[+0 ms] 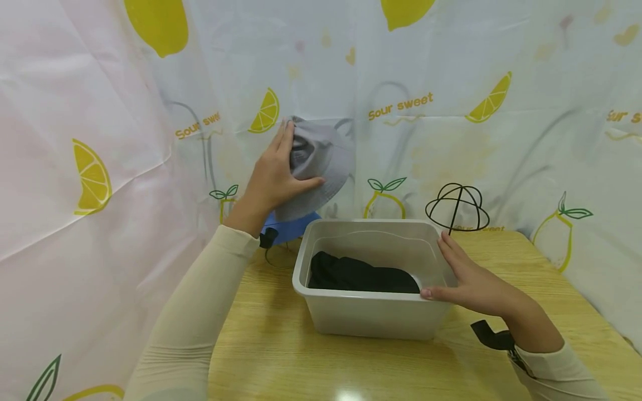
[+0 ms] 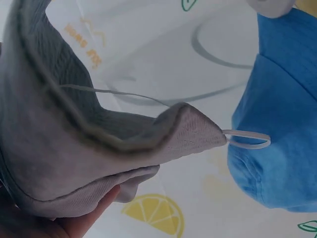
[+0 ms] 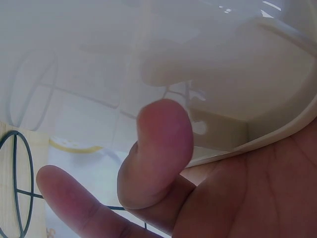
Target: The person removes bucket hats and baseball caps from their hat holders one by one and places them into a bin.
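Note:
My left hand [image 1: 273, 175] is raised above the back left of the bin and holds a grey bucket hat [image 1: 321, 167], thumb on the brim and fingers on the crown. In the left wrist view, the hat's open underside and a thin cord loop show. My right hand [image 1: 476, 284] touches the right end of a light grey plastic bin [image 1: 371, 317], its thumb on the front rim and fingers extended along the side. Black cloth headwear [image 1: 361, 274] lies inside the bin, partly hidden by the front wall.
A blue hat [image 1: 293, 227] sits on a wire stand behind the bin's left side, partly covered by my left hand and the grey hat. A black wire hat stand [image 1: 457, 209] rises behind the right side. The wooden table [image 1: 271, 345] meets a lemon-print sheet [image 1: 321, 67].

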Action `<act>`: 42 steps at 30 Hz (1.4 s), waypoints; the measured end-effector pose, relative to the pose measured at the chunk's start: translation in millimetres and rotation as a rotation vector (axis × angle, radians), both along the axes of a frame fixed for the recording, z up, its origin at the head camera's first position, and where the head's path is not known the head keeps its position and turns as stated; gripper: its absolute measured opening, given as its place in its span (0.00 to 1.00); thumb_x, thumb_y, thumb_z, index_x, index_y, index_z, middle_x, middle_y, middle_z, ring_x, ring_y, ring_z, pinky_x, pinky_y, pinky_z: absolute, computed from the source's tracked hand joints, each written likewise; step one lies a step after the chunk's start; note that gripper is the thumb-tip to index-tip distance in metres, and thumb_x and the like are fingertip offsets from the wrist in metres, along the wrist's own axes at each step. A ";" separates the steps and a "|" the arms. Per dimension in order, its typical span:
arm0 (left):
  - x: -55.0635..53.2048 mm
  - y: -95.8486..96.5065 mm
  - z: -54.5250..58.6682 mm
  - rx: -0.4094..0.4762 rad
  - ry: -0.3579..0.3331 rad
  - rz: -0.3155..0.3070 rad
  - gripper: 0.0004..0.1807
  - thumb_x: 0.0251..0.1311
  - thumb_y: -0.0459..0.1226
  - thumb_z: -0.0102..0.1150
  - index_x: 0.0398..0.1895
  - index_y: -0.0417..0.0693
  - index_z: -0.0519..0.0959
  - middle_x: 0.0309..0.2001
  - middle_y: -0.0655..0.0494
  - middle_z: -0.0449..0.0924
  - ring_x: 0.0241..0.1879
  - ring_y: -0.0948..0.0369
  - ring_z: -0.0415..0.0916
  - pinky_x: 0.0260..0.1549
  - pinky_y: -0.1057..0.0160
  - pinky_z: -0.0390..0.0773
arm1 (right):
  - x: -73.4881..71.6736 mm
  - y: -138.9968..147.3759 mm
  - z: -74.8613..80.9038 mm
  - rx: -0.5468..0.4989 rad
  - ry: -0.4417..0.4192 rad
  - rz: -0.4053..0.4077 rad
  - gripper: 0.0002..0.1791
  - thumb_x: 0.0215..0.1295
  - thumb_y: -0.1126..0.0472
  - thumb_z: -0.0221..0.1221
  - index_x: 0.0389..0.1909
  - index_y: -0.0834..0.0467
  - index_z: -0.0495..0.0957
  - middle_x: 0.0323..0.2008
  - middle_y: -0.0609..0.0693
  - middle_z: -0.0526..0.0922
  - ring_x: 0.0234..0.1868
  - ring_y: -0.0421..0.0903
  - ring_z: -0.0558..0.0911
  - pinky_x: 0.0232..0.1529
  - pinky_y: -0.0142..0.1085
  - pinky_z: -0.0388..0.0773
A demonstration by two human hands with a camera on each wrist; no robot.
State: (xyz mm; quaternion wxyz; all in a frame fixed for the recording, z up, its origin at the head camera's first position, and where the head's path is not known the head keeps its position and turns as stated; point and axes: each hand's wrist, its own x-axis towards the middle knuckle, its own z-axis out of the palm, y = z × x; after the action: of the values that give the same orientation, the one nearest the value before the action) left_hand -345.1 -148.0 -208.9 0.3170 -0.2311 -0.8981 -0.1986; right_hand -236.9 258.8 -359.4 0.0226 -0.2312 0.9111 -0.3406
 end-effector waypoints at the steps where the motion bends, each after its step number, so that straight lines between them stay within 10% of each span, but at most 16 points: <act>1: 0.9 0.9 0.0 0.000 0.004 -0.005 0.73 0.46 0.62 0.79 0.85 0.45 0.43 0.85 0.47 0.40 0.81 0.48 0.52 0.74 0.46 0.65 | 0.1 -0.1 0.1 -0.001 -0.001 0.000 0.67 0.63 0.42 0.69 0.84 0.55 0.28 0.83 0.59 0.26 0.82 0.68 0.33 0.69 0.76 0.48; 42: 44.9 34.1 -11.9 0.107 0.070 -0.245 0.69 0.46 0.59 0.81 0.84 0.45 0.49 0.84 0.54 0.48 0.81 0.60 0.50 0.76 0.53 0.61 | 0.4 -0.1 1.0 0.008 0.010 -0.002 0.67 0.64 0.41 0.69 0.84 0.56 0.30 0.84 0.60 0.27 0.82 0.69 0.35 0.69 0.76 0.49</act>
State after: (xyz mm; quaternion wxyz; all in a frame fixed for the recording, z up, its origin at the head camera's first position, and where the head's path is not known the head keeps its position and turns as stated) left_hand -300.2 -113.9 -220.9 0.3333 -0.3286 -0.8397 -0.2753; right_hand -236.5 258.6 -358.4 0.0188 -0.2319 0.9127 -0.3360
